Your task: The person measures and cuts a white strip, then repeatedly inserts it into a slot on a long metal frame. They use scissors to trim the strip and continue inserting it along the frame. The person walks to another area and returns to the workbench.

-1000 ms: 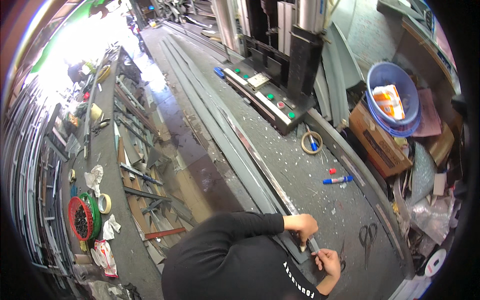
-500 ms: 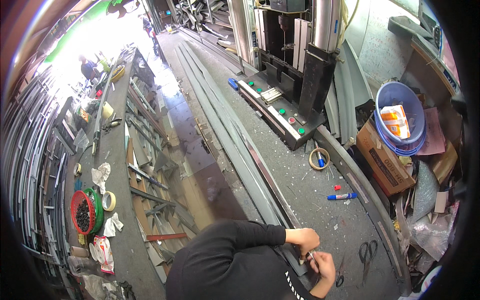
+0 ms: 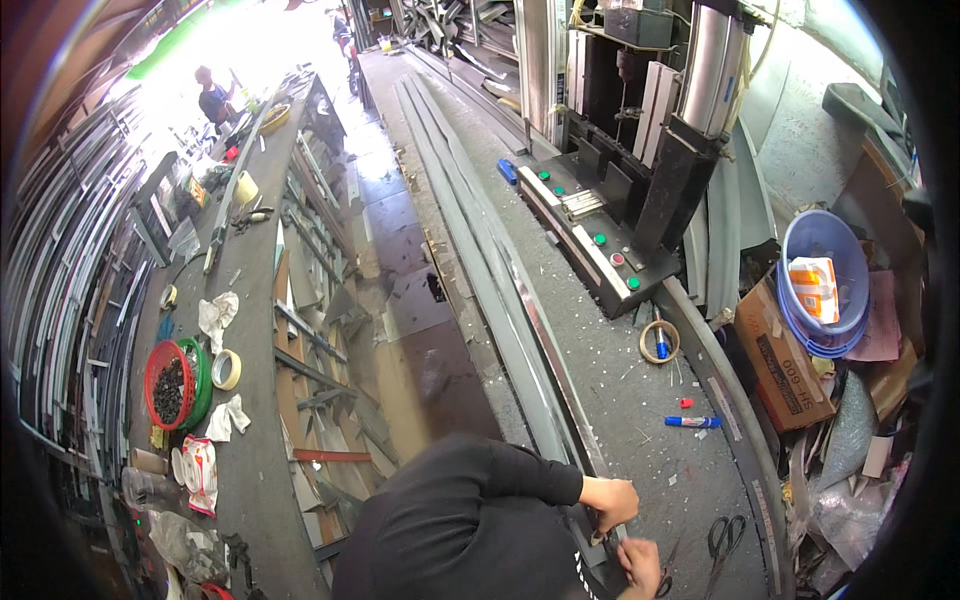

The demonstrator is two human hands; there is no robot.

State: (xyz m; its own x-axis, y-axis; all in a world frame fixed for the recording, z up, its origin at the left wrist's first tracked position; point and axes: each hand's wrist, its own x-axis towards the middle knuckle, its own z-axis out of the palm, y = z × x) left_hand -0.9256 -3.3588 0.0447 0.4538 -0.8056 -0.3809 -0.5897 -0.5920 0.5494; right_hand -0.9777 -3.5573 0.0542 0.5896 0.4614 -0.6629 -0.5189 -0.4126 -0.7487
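Observation:
Long grey profiles (image 3: 480, 285) lie lengthwise on the bench, a dark brown strip along the right one. At their near end my left hand (image 3: 611, 501) bends downward with its fingers curled; its fingertips are partly hidden, and I cannot make out what they grip. Just nearer and to the right, my right hand (image 3: 639, 566) is closed in a fist beside the profile ends. Whatever lies inside it is too small to name. Black-handled scissors (image 3: 726, 537) rest to the right of my hands. A blue marker (image 3: 692, 422) lies beyond them, its red cap (image 3: 686, 403) apart.
A machine with green buttons (image 3: 600, 240) stands on the bench's far right. Near its base lies a tape roll (image 3: 659, 342). Blue buckets (image 3: 822, 275) sit by a cardboard box (image 3: 780, 365). Leftward, a second bench holds red and green baskets (image 3: 152, 385). A person (image 3: 212, 100) stands far left.
The view has shifted, so the bench and machine appear farther right. My right hand has moved slightly down, nearer to me; my left hand stays at the profile ends.

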